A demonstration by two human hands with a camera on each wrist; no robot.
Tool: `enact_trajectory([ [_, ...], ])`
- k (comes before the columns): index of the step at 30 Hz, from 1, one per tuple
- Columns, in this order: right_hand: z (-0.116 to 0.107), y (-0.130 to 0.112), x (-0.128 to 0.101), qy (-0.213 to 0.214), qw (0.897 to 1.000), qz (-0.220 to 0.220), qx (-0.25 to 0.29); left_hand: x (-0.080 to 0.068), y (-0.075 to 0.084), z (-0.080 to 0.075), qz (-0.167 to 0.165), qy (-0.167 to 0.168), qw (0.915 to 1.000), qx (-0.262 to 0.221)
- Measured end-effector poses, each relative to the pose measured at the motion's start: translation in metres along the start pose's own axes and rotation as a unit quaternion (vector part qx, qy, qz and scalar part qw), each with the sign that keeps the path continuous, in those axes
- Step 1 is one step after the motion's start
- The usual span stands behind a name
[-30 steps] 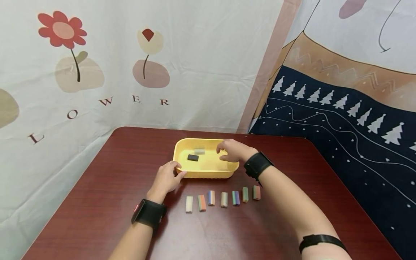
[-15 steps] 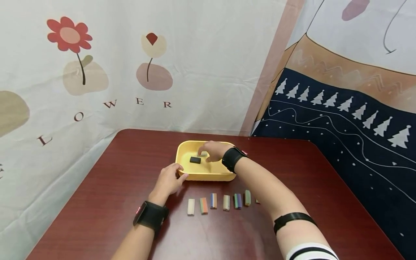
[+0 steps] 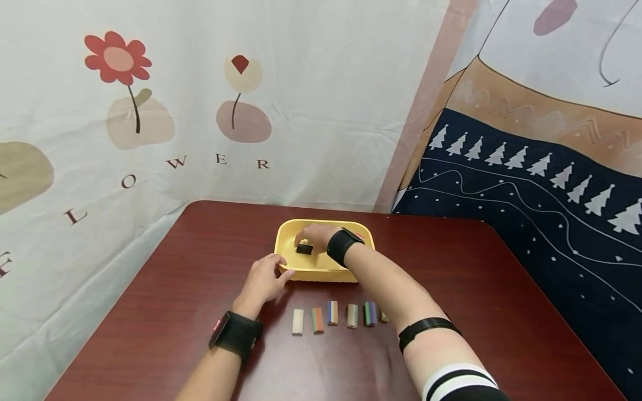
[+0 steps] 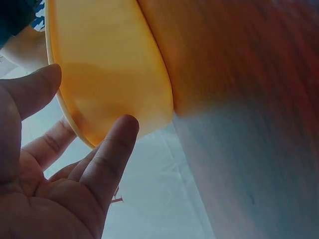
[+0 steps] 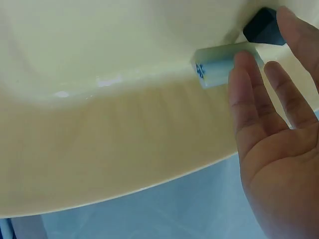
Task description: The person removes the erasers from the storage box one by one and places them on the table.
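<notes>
My left hand point(image 3: 263, 280) holds the near left corner of a yellow plastic tray point(image 3: 326, 275), with fingers over the rim and thumb against the outer wall. Inside the tray is my right hand point(image 3: 317, 235), its fingers extended downward. In the right wrist view, those fingertips overlap a small pale block point(image 5: 214, 69) with a blue mark on its end. The thumb is beside a small black block point(image 5: 263, 27), which also shows in the head view below the hand. From the head camera, the right hand mostly hides the pale block.
On the dark red table point(image 3: 200, 234), several small blocks stand in a row before the tray, among them a cream block point(image 3: 298, 322), an orange-and-green block point(image 3: 318, 321) and a purple-and-green block point(image 3: 370, 314). The right forearm covers the row's right end. Printed cloth point(image 3: 321, 111) hangs behind.
My right hand has moved left inside the tray, from its right end to the two blocks, and lower. The left hand stays at the corner. The head view has shifted slightly.
</notes>
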State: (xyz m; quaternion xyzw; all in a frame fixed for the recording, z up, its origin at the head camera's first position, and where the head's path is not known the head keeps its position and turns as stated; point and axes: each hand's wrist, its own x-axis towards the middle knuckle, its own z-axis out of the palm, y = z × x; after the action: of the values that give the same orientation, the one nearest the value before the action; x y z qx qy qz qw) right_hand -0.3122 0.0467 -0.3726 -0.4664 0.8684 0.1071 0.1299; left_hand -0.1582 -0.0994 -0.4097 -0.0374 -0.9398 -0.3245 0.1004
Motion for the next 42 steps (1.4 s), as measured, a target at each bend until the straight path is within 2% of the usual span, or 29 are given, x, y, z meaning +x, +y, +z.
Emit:
enact_trajectory([
  [4,0.003,-0.003,0.003,-0.004,1.000,0.003,0.005,-0.001,0.000,0.001,0.003,0.003,1.0000,0.001],
  [13,0.002,-0.008,0.005,0.013,1.000,-0.022,-0.010,0.000,-0.002,0.002,0.009,0.008,0.9999,0.001],
  [28,0.010,-0.001,0.010,0.033,0.999,-0.042,-0.005,0.001,0.001,-0.001,0.006,0.008,1.0000,0.001],
  [35,0.011,0.004,0.008,0.029,0.999,-0.028,-0.002,0.001,0.001,0.001,0.006,0.009,0.9999,0.000],
  [42,0.001,0.003,-0.001,0.036,0.999,-0.010,0.004,0.000,0.001,0.001,-0.004,0.007,1.0000,-0.002],
])
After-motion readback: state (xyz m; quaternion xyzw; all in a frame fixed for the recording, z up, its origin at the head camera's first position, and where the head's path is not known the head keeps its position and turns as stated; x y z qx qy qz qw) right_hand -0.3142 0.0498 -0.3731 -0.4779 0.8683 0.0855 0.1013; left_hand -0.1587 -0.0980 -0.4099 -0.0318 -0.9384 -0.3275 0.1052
